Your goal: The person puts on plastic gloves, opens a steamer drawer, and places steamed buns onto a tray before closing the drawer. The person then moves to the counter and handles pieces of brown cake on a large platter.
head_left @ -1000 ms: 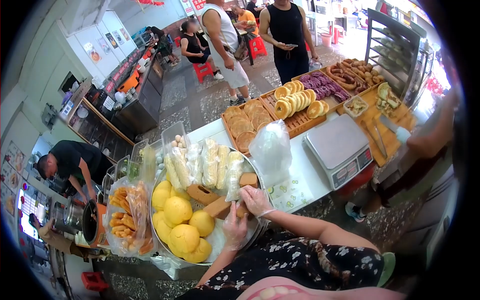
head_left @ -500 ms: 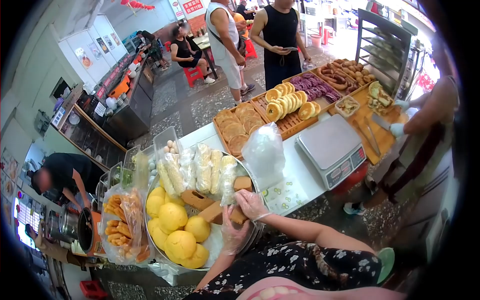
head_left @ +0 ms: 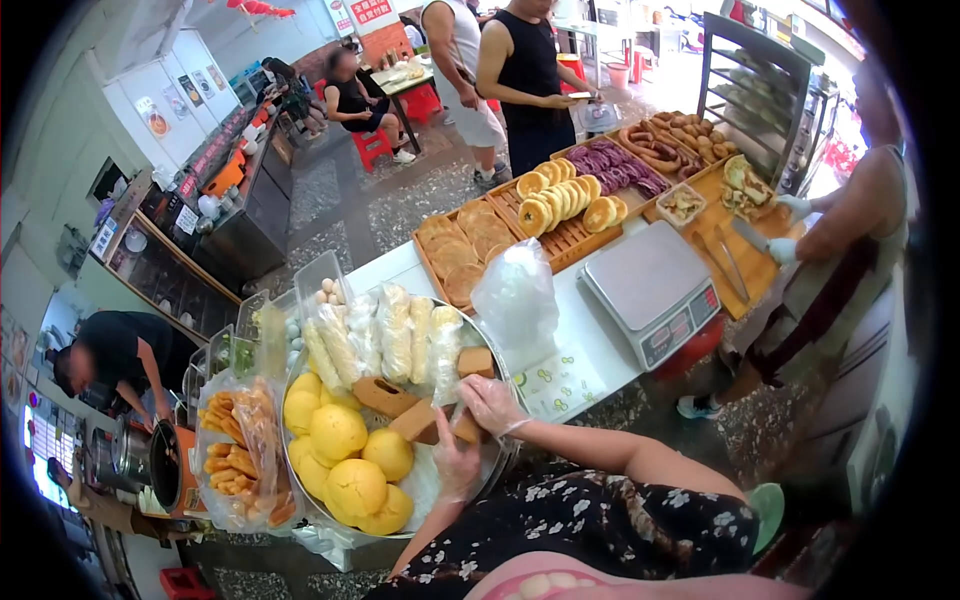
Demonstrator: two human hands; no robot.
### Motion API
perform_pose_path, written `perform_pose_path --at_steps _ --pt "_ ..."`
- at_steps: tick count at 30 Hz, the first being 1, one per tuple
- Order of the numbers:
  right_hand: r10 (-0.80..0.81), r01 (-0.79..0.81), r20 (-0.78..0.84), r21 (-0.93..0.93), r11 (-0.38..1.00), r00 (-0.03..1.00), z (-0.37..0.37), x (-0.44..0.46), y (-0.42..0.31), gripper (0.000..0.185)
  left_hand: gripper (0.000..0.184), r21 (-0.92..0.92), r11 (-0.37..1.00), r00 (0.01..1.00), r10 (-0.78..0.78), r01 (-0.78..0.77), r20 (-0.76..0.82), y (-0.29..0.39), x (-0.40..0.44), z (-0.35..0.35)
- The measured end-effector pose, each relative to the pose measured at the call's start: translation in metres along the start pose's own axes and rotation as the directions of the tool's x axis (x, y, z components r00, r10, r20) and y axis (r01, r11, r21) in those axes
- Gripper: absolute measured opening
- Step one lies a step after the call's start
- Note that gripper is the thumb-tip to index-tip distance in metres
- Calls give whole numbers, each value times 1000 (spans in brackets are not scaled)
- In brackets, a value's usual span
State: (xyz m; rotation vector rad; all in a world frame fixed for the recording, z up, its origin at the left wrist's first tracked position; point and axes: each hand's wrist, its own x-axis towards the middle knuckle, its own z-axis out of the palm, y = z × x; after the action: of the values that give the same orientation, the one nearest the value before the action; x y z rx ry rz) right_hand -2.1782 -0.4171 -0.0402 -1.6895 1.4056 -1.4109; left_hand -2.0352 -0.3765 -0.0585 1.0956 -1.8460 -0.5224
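Observation:
In a round metal tray (head_left: 505, 455), both my hands wear clear plastic gloves and touch the brown cake pieces. My right hand (head_left: 490, 403) has its fingers closed round a brown cake block (head_left: 467, 426) near the tray's right side. Against that block's left end is my left hand (head_left: 457, 460), one finger pointing up and the others curled. Another brown block (head_left: 415, 421) lies just left of it, and a small one (head_left: 476, 361) sits above. Round yellow buns (head_left: 356, 486) fill the tray's left part. Wrapped rolls (head_left: 396, 333) line its back.
A plastic bag (head_left: 517, 300) stands beside the tray, left of a scale (head_left: 650, 283). Behind are wooden trays of flatbreads (head_left: 463, 250) and sausages. Fried sticks (head_left: 232, 450) lie at left. A gloved co-worker (head_left: 840, 240) holds a knife at right; customers stand behind.
The view has shifted, so the tray and counter appear further left. My left hand now has a finger raised beside the block. The co-worker at right has come further into view.

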Motion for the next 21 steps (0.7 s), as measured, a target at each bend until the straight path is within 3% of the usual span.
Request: perform_pose_path --at_steps 3,5,9,11,14,21 --pt "21 -21 1 42 999 1000 -3 2 -5 22 86 -44 996 997 -77 78 30 10 5 -1" --pt "38 -38 -6 64 997 999 -3 0 -5 22 93 -100 995 1000 9 -10 -14 25 10 -4" --pt "-12 13 -29 51 999 1000 0 0 0 22 102 -112 993 999 43 -42 10 8 2 1" --pt "7 -6 -19 76 997 1000 0 -2 -1 22 107 -168 984 997 -42 54 71 6 1 2" --pt "-61 62 -49 25 998 997 4 -1 -4 21 107 -175 983 997 -48 58 63 7 0 -3" --pt "-6 10 -60 70 998 998 6 -5 -9 20 105 -75 996 998 -49 52 45 16 2 -9"
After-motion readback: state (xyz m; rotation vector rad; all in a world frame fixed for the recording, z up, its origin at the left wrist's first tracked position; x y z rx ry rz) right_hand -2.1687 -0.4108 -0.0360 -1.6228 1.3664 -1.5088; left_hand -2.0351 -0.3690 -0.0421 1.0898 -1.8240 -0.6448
